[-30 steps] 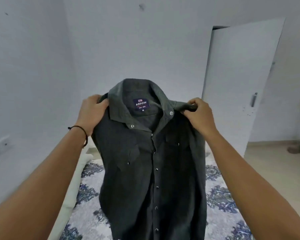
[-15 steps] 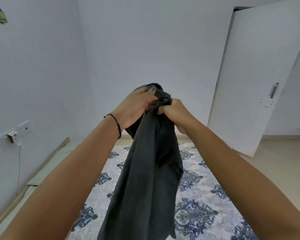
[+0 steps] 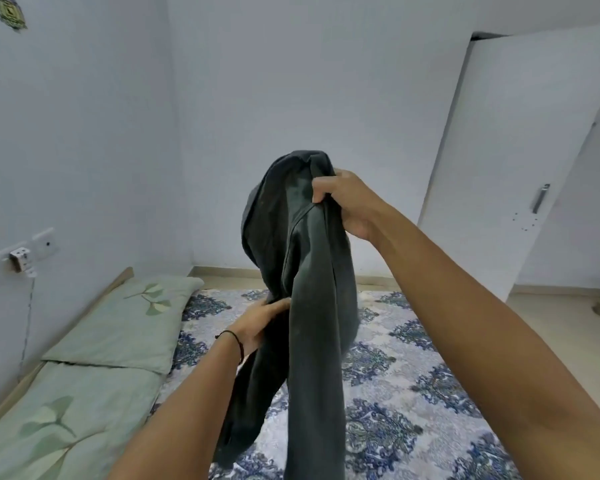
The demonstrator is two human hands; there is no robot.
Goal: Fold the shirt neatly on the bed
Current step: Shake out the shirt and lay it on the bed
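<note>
Shirt (image 3: 305,271) is up in the air above the bed (image 3: 413,375), bunched lengthwise and hanging in a long dark drape, not laid down yet. Right hand (image 3: 347,202) is clenched on the top of the bundle, likely the shoulder or collar area, hard to say since the fabric is doubled over. Left hand (image 3: 257,323) sits lower, fingers reaching into the hanging cloth at mid-length; it touches the fabric but I cannot tell if it is closed on it. Pillow (image 3: 125,317) lies at the left edge of the bed, clear of the drape.

To do this step well: keep the top grip firm, run the lower hand down to align the halves and smooth wrinkles, then lower the whole piece flat onto the patterned sheet before making cross folds.
</note>
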